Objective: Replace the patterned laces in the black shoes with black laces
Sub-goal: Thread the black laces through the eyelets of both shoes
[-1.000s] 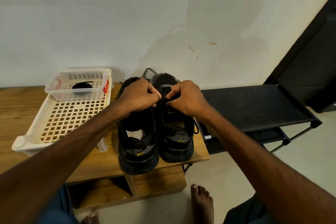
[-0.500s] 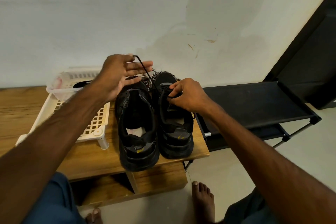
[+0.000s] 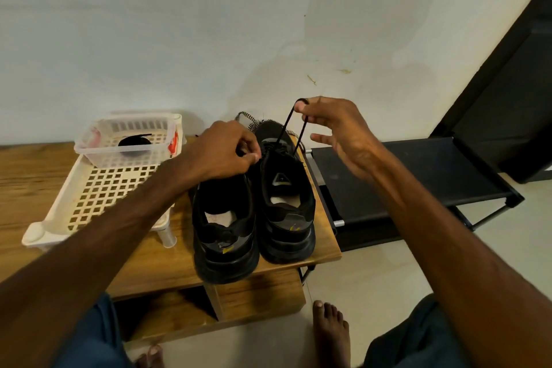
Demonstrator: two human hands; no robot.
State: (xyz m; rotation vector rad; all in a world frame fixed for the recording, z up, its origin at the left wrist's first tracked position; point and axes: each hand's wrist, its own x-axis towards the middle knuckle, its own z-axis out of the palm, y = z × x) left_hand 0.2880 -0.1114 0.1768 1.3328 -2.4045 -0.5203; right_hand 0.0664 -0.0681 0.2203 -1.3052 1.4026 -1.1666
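Wooden bench (image 3: 149, 263) holds both shoes (image 3: 227, 251). The left hand (image 3: 227, 149), raised half a second ago, now sits at the right shoe (image 3: 286, 236) eyelets, seemingly pinching the black lace (image 3: 286, 125); the right hand (image 3: 337, 134) pinches its loop, pulled up taut. Threading advances, alternating sides.

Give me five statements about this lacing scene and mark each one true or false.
1. The right hand pinches a black lace held up above a shoe. True.
2. Both shoes stand on the black rack. False: the black shoes stand on the wooden table.
3. A patterned lace lies behind the shoes, by the wall. True.
4. The clear tub sits on the floor. False: the clear tub sits in the white tray.
5. The left hand lies flat on the table. False: the left hand has its fingers curled, pinching at a shoe's lacing.
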